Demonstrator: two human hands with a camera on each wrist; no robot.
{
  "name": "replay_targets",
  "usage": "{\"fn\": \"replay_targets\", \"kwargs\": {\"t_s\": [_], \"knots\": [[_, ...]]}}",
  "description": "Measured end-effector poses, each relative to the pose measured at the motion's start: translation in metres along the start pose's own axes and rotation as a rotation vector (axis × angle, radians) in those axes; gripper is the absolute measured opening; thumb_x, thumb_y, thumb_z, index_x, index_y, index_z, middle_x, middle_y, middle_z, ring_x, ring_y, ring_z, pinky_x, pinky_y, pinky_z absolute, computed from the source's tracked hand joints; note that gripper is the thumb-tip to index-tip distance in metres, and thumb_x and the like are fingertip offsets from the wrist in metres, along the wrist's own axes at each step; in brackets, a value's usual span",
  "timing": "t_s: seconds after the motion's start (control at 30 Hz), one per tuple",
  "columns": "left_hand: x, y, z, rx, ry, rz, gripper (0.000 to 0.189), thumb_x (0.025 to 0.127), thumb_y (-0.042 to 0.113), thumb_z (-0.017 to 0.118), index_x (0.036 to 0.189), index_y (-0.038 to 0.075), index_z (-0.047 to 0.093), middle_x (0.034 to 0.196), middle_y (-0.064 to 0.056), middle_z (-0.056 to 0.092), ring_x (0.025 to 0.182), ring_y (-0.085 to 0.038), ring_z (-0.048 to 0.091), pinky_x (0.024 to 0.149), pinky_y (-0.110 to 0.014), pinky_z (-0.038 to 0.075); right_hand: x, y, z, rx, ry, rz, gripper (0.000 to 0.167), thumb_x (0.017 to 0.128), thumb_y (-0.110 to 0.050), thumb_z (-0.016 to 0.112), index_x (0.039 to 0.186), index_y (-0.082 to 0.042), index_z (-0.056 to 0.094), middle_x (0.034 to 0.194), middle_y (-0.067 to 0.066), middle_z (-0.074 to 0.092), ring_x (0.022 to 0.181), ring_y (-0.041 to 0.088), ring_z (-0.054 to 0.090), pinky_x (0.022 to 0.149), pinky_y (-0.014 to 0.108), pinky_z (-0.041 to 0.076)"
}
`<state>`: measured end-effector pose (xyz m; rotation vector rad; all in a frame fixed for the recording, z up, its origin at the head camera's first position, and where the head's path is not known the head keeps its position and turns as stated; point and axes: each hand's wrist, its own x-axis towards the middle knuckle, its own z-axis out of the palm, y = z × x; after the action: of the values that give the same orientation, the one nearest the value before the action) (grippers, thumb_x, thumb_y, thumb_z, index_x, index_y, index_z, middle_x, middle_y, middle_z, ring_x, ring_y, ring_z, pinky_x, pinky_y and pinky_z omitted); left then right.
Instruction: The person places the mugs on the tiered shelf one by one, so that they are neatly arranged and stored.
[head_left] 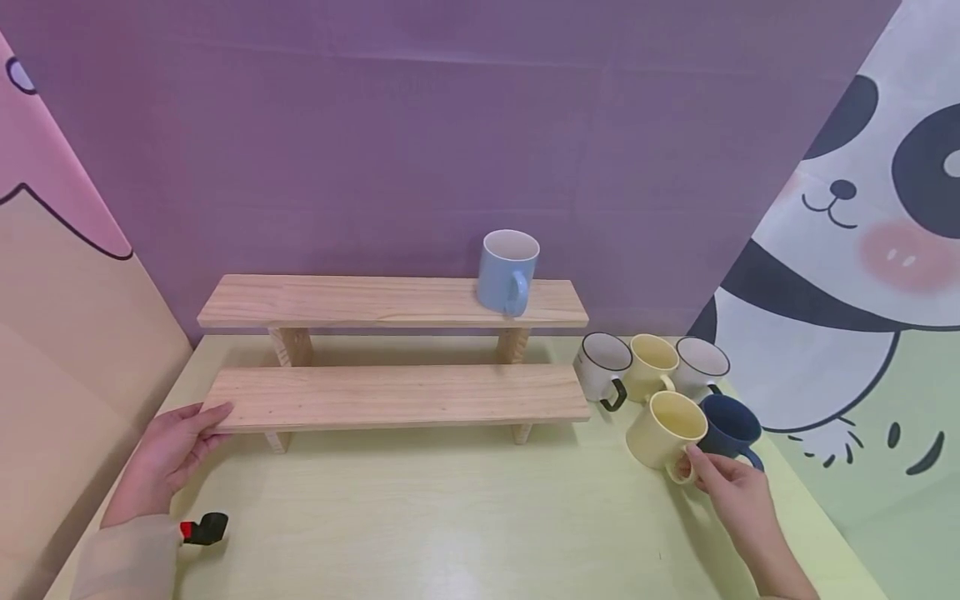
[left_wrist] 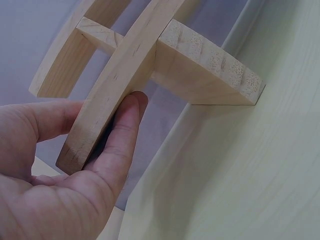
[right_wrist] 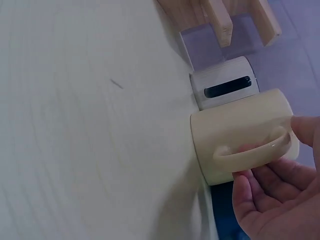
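Note:
My left hand [head_left: 168, 450] grips the left end of the lower board of a two-tier wooden shelf [head_left: 397, 396], thumb on top and fingers beneath. In the left wrist view the shelf board [left_wrist: 112, 100] passes between thumb and fingers, its support leg [left_wrist: 210, 65] standing on the table. At the right, my right hand [head_left: 731, 483] pinches the handle of the front yellow mug [head_left: 660, 437]. The right wrist view shows fingers through that handle [right_wrist: 252, 156], with the mug upright. A light blue mug [head_left: 504, 279] stands on the upper shelf's right part.
Behind the held mug stand a white mug with black handle [head_left: 597, 367], another yellow mug [head_left: 647, 371] and a second white mug [head_left: 697, 367]. A dark blue mug [head_left: 727, 429] is close at its right. A black-and-red object [head_left: 206, 529] shows beside the left sleeve.

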<state>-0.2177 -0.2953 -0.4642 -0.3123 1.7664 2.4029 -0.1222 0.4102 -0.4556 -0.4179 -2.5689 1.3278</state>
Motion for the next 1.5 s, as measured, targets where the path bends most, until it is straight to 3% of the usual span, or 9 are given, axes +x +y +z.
{"fn": "replay_targets", "kwargs": {"t_s": [0.47, 0.77, 0.93, 1.03, 1.17, 1.27, 1.5], "knots": [[0.0, 0.0, 0.002, 0.0, -0.013, 0.015, 0.051, 0.1, 0.006, 0.067, 0.134, -0.016, 0.035, 0.095, -0.004, 0.067, 0.087, -0.013, 0.071, 0.084, -0.029, 0.059, 0.006, 0.015, 0.004, 0.171, -0.105, -0.069, 0.051, 0.11, -0.031, 0.051, 0.115, 0.017, 0.066, 0.099, 0.008, 0.076, 0.092, 0.001, 0.067, 0.078, 0.014, 0.054], [0.0, 0.0, 0.0, -0.031, -0.019, 0.02, 0.048, 0.1, 0.004, 0.065, 0.133, -0.015, 0.036, 0.096, -0.005, 0.067, 0.087, -0.014, 0.071, 0.085, -0.03, 0.058, 0.006, 0.012, 0.007, 0.196, -0.084, -0.085, 0.05, 0.109, -0.028, 0.052, 0.113, 0.02, 0.065, 0.095, 0.005, 0.075, 0.089, 0.002, 0.067, 0.08, 0.013, 0.054], [0.002, -0.001, 0.0, -0.02, -0.018, 0.015, 0.048, 0.1, 0.005, 0.066, 0.132, -0.014, 0.036, 0.095, -0.005, 0.068, 0.087, -0.014, 0.071, 0.084, -0.03, 0.059, 0.002, 0.01, 0.008, 0.259, -0.072, -0.042, 0.049, 0.108, -0.031, 0.055, 0.112, 0.017, 0.067, 0.094, 0.002, 0.075, 0.089, 0.001, 0.067, 0.079, 0.012, 0.054], [0.002, -0.001, 0.0, -0.017, -0.017, 0.006, 0.05, 0.1, 0.005, 0.066, 0.134, -0.014, 0.035, 0.095, -0.005, 0.068, 0.087, -0.013, 0.071, 0.084, -0.029, 0.059, -0.003, 0.006, 0.009, 0.386, -0.086, -0.043, 0.047, 0.107, -0.028, 0.057, 0.109, 0.019, 0.066, 0.093, 0.004, 0.075, 0.09, 0.004, 0.069, 0.081, 0.015, 0.055], [0.002, -0.001, 0.001, -0.01, -0.016, 0.005, 0.053, 0.1, 0.006, 0.067, 0.136, -0.016, 0.033, 0.095, -0.004, 0.068, 0.088, -0.013, 0.07, 0.085, -0.029, 0.058, -0.007, -0.005, 0.012, 0.518, -0.109, -0.134, 0.04, 0.107, -0.017, 0.057, 0.106, 0.022, 0.064, 0.093, 0.009, 0.075, 0.09, 0.01, 0.071, 0.084, 0.021, 0.057], [0.002, -0.001, 0.001, -0.003, -0.012, 0.01, 0.055, 0.1, 0.006, 0.067, 0.136, -0.016, 0.033, 0.095, -0.004, 0.067, 0.087, -0.013, 0.07, 0.085, -0.03, 0.058, -0.01, -0.018, 0.012, 0.532, -0.114, -0.182, 0.037, 0.107, -0.013, 0.056, 0.105, 0.023, 0.064, 0.093, 0.01, 0.074, 0.09, 0.012, 0.071, 0.083, 0.022, 0.058], [0.0, 0.0, 0.0, 0.005, -0.01, 0.019, 0.058, 0.1, 0.006, 0.067, 0.138, -0.019, 0.031, 0.096, -0.004, 0.066, 0.088, -0.013, 0.07, 0.085, -0.03, 0.058, -0.017, -0.053, 0.01, 0.526, -0.143, -0.209, 0.035, 0.107, -0.013, 0.057, 0.106, 0.021, 0.065, 0.093, 0.011, 0.075, 0.091, 0.013, 0.071, 0.085, 0.023, 0.058]]}}
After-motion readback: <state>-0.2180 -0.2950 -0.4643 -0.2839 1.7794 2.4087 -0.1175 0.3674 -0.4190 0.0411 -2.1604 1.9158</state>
